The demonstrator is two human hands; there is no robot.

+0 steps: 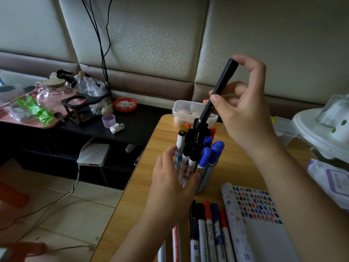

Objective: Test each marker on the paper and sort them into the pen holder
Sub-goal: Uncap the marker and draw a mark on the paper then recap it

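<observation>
Right hand [245,114] pinches slim black marker [217,89] above clear plastic pen holder [204,178].
Your right hand, raised at 1 o'clock, tilts it tip-down among stored pens; left hand [170,182] cups the holder at centre; scribbled white paper [264,233] at 5 o'clock.

Pen holder [206,178] crammed with markers [204,157]; egg box [186,108] close behind
</observation>
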